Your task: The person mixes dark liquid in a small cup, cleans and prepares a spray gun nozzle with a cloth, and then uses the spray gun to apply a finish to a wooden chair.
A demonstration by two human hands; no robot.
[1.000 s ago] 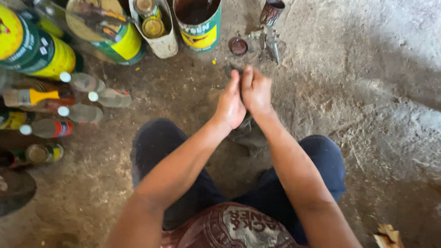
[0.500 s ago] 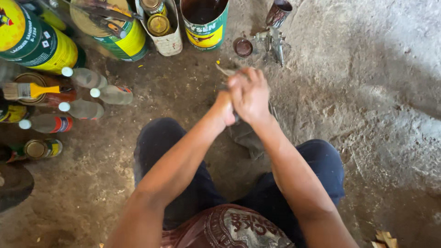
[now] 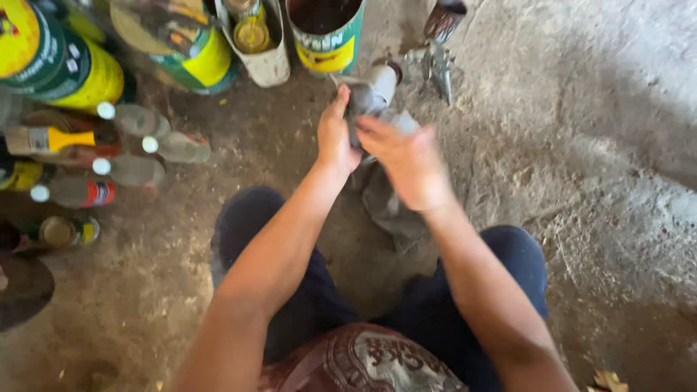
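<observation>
A grey rag (image 3: 385,196) hangs above the dirt floor (image 3: 581,181) between the knees, bunched around a small grey tube (image 3: 377,86), with the left hand (image 3: 335,134) and right hand (image 3: 406,163) both clenched on it, below a green-and-yellow can (image 3: 327,43).

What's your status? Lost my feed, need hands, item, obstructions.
Left hand holding grey cloth bundle, grip closed. Right hand on it too, blurred. Cans and bottles close by on dirt floor.
</observation>
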